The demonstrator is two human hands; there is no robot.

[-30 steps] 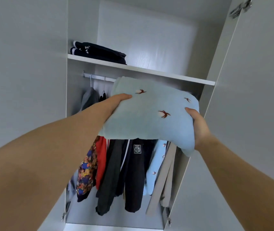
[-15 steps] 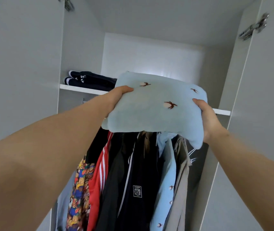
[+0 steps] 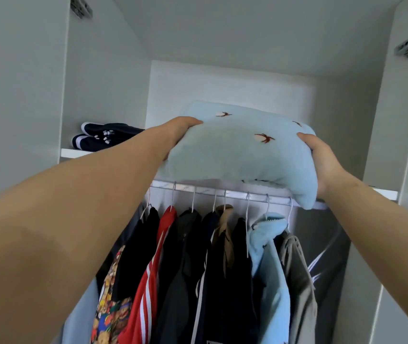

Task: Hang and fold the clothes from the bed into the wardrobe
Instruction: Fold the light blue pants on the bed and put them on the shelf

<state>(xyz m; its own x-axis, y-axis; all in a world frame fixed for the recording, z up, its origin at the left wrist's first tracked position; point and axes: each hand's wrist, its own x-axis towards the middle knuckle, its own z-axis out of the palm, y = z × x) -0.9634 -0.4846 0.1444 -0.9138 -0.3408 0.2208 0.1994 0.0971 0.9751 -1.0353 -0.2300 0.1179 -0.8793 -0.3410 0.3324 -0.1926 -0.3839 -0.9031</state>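
Reaching up from below on either side, two bare forearms. Clamped on one edge of the folded light-blue garment [image 3: 235,150], the left hand [image 3: 178,130], with the thumb on top and the fingers hidden beneath the fabric. Clasped round the opposite edge, the right hand [image 3: 322,160], with the thumb over the top and the fingers curled under.

Between the two hands, the garment itself: thick, soft, dotted with small brown bird shapes, raised to the front edge of the shelf [image 3: 73,153], with a near corner sagging just under the right hand. Impossible to tell whether already resting on the shelf or held just above it.

Below both hands, a row of hanging clothes: a cartoon-print piece [image 3: 113,306] under the left forearm, then a red jacket with white stripes [image 3: 153,269], several dark ones, a hanging light-blue top [image 3: 270,256] and a beige one [image 3: 297,269] under the right wrist. Just above them, directly beneath the garment, a metal rail [image 3: 222,192] with white hangers.

Beyond the left hand and further left, on the shelf, folded dark navy clothes [image 3: 106,136]. Furthest back, past both hands, the white back wall [image 3: 222,88] of the wardrobe.
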